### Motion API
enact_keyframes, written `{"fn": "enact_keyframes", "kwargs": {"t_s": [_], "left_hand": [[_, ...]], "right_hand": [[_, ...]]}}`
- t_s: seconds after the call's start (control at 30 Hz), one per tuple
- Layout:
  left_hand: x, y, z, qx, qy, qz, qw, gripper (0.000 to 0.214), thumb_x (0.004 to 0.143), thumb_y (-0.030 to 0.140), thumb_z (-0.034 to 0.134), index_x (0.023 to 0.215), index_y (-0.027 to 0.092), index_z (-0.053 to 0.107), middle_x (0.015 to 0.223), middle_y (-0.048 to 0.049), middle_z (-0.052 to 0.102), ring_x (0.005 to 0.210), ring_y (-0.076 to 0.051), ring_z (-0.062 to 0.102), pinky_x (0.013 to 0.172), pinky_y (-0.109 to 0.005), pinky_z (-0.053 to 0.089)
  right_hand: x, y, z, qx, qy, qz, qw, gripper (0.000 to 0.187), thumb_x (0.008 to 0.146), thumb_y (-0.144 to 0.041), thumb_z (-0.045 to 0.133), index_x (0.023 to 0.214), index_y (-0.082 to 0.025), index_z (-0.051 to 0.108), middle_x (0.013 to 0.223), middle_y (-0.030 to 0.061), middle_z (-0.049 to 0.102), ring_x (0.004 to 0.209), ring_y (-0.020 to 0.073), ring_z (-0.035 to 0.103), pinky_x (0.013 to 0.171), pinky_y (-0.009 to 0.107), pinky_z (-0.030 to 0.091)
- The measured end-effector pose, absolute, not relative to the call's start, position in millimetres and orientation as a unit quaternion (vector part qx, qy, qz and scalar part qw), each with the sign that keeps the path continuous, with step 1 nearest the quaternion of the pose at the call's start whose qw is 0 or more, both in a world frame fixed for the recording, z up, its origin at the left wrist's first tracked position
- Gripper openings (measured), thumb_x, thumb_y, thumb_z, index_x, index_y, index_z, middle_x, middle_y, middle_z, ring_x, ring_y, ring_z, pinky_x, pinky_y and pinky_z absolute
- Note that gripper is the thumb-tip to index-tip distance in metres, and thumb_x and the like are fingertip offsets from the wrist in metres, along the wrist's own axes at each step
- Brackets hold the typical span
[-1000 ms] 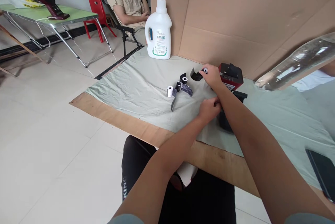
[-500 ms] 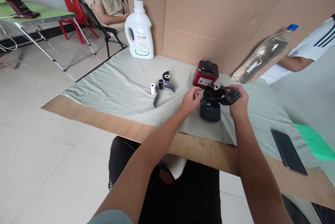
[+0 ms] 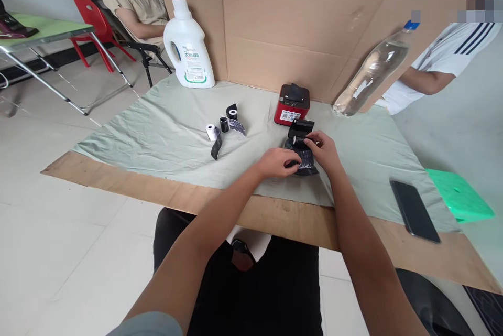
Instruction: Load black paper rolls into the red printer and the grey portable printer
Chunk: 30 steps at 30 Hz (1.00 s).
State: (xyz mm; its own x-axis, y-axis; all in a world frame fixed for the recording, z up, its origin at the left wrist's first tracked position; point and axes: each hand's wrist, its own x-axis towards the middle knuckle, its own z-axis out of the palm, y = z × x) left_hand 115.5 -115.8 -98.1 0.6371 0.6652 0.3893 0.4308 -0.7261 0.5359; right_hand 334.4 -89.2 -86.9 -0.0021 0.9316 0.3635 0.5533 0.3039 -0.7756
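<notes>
Through the head view I have both bare hands working over a small black device (image 3: 289, 144) near the front of the worktop (image 3: 157, 188), which a pale green cloth (image 3: 157, 139) covers except for its wooden edge. The device's lid (image 3: 302, 127) stands raised at the back. A dark paper roll (image 3: 301, 140) sits at the opening, its white core facing left, and a dark printed strip (image 3: 305, 161) runs from it down over the front.

My right hand (image 3: 325, 148) has its grip closed on the right end of that roll, fingertips over it. My left hand (image 3: 278, 162) lies at the device's left side, fingers bent in beside the strip; I cannot tell whether its grip holds anything.

Just behind the device is a red and black box (image 3: 292, 106) with a white label. To the left lie three loose rolls (image 3: 224, 124) with curling tails. Farther back I see a white jug (image 3: 189, 50) upright before a cardboard panel (image 3: 283, 47), and a clear bottle (image 3: 371, 74) tilted on the right. A dark phone (image 3: 415, 211) lies near the right front edge.
</notes>
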Motion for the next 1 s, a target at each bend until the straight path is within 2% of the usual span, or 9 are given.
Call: {"fn": "enact_keyframes", "kwargs": {"t_s": [0.13, 0.27, 0.3, 0.37, 0.43, 0.5, 0.77, 0.9, 1.0], "left_hand": [[112.7, -120.0, -92.1, 0.891, 0.306, 0.269, 0.198, 0.043, 0.092, 0.060, 0.067, 0.114, 0.024, 0.077, 0.086, -0.0008, 0.076, 0.082, -0.017, 0.070, 0.071, -0.026, 0.042], [108.6, -118.6, -88.5, 0.901, 0.291, 0.266, 0.178, 0.066, 0.081, 0.070, 0.077, 0.129, 0.025, 0.072, 0.106, -0.0044, 0.080, 0.090, -0.020, 0.073, 0.073, -0.026, 0.045], [108.2, -118.4, -88.3, 0.905, 0.291, 0.266, 0.164, 0.066, 0.081, 0.069, 0.077, 0.130, 0.025, 0.071, 0.111, -0.0054, 0.080, 0.093, -0.020, 0.073, 0.072, -0.026, 0.045], [108.3, -118.4, -88.3, 0.910, 0.293, 0.262, 0.129, 0.052, 0.090, 0.060, 0.071, 0.128, 0.025, 0.073, 0.113, -0.0059, 0.079, 0.095, -0.020, 0.074, 0.070, -0.026, 0.044], [109.3, -118.7, -88.8, 0.916, 0.290, 0.258, 0.100, 0.033, 0.100, 0.046, 0.060, 0.119, 0.025, 0.077, 0.109, -0.0048, 0.080, 0.093, -0.018, 0.074, 0.066, -0.027, 0.042], [111.0, -119.2, -89.6, 0.918, 0.283, 0.262, 0.086, 0.031, 0.104, 0.038, 0.052, 0.112, 0.026, 0.080, 0.102, -0.0039, 0.080, 0.088, -0.016, 0.073, 0.064, -0.027, 0.041], [119.6, -118.8, -97.9, 0.923, 0.260, 0.275, 0.075, 0.028, 0.103, 0.033, 0.053, 0.106, 0.027, 0.080, 0.099, -0.0024, 0.081, 0.090, -0.016, 0.073, 0.064, -0.026, 0.041], [120.5, -118.7, -99.9, 0.918, 0.266, 0.282, 0.082, 0.026, 0.101, 0.032, 0.056, 0.109, 0.028, 0.080, 0.102, -0.0015, 0.082, 0.093, -0.016, 0.075, 0.066, -0.026, 0.043], [119.8, -119.1, -99.7, 0.914, 0.273, 0.285, 0.092, 0.024, 0.101, 0.031, 0.058, 0.110, 0.029, 0.081, 0.103, -0.0009, 0.082, 0.094, -0.016, 0.075, 0.069, -0.026, 0.045]], "right_hand": [[331.8, -87.9, -87.4, -0.542, -0.661, 0.234, 0.464, 0.026, 0.082, -0.049, 0.068, 0.093, -0.025, 0.067, 0.091, 0.0038, 0.074, 0.085, 0.0231, 0.067, 0.077, 0.038, 0.051], [331.8, -86.3, -89.7, -0.540, -0.648, 0.253, 0.474, 0.028, 0.082, -0.050, 0.068, 0.093, -0.025, 0.066, 0.087, 0.0031, 0.074, 0.083, 0.0224, 0.067, 0.079, 0.038, 0.050], [331.6, -86.2, -90.5, -0.541, -0.645, 0.258, 0.474, 0.029, 0.082, -0.051, 0.068, 0.092, -0.025, 0.065, 0.086, 0.0030, 0.074, 0.083, 0.0226, 0.067, 0.079, 0.038, 0.051], [330.8, -86.1, -92.0, -0.542, -0.643, 0.265, 0.472, 0.029, 0.081, -0.052, 0.067, 0.092, -0.025, 0.064, 0.086, 0.0032, 0.074, 0.084, 0.0233, 0.068, 0.078, 0.038, 0.051], [329.6, -86.1, -93.3, -0.546, -0.648, 0.258, 0.464, 0.028, 0.082, -0.052, 0.066, 0.091, -0.026, 0.064, 0.087, 0.0037, 0.074, 0.084, 0.0239, 0.068, 0.078, 0.039, 0.051], [328.8, -86.1, -94.0, -0.556, -0.656, 0.243, 0.449, 0.026, 0.082, -0.051, 0.065, 0.091, -0.026, 0.064, 0.088, 0.0041, 0.074, 0.085, 0.0243, 0.068, 0.077, 0.039, 0.051], [331.8, -83.3, -94.6, -0.569, -0.673, 0.243, 0.406, 0.023, 0.079, -0.045, 0.067, 0.091, -0.025, 0.067, 0.094, 0.0052, 0.075, 0.085, 0.0246, 0.066, 0.077, 0.040, 0.051], [330.7, -81.3, -95.8, -0.585, -0.688, 0.200, 0.380, 0.017, 0.073, -0.033, 0.070, 0.088, -0.025, 0.071, 0.098, 0.0059, 0.068, 0.078, 0.0221, 0.059, 0.086, 0.045, 0.053], [328.5, -79.0, -99.4, -0.607, -0.681, 0.170, 0.373, 0.011, 0.071, -0.026, 0.069, 0.082, -0.025, 0.072, 0.096, 0.0059, 0.062, 0.082, 0.0232, 0.060, 0.094, 0.048, 0.054]]}}
